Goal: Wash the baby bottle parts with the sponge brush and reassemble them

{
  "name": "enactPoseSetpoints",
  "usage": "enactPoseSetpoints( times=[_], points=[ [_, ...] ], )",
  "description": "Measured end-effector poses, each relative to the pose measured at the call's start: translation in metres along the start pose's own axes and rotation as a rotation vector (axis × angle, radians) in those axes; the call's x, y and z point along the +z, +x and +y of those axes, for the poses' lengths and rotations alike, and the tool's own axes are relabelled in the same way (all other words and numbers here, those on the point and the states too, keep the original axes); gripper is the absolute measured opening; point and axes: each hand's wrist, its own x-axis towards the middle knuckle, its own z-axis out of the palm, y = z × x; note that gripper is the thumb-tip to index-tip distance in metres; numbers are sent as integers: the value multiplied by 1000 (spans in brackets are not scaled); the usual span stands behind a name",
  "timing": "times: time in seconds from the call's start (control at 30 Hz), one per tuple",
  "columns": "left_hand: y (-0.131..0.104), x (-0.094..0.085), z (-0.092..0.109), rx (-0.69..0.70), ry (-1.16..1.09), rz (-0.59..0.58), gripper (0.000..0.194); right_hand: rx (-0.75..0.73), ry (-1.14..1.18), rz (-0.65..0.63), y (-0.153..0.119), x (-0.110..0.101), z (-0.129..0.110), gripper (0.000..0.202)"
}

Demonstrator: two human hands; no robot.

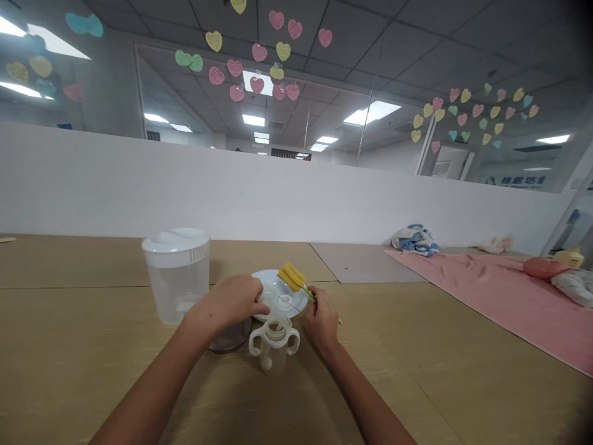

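My right hand [323, 316] is closed around the thin green handle of a bottle brush [291, 276], whose yellow sponge head points up and to the left over a white plate [300, 304]. Over the plate's left side, my left hand [236, 296] has its fingers curled together; something clear seems to be at the fingertips, too faint to name. Just in front of the plate a clear baby bottle [274, 355] with two white side handles stands upright, its mouth uncovered. Partly under my left hand lies a dark, round, see-through dish [231, 339].
A clear plastic bucket [178, 287] with a white lid stands left of my left hand. To the right, a pink cloth [486, 284] covers the table [393, 383]. A blue-and-white cloth bundle [416, 240] sits by the low white wall [278, 198], and a bottle [569, 257] stands far right.
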Motion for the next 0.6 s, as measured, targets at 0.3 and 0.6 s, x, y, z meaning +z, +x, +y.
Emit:
enactPoseSetpoints(
  times=[0.3, 0.6],
  points=[
    [-3, -5, 2, 117, -127, 14, 23, -22, -36, 10, 0, 0, 1, 42],
    [-2, 2, 33, 288, -281, -188, 23, -60, -46, 37, 1, -2, 0, 41]
  ],
)
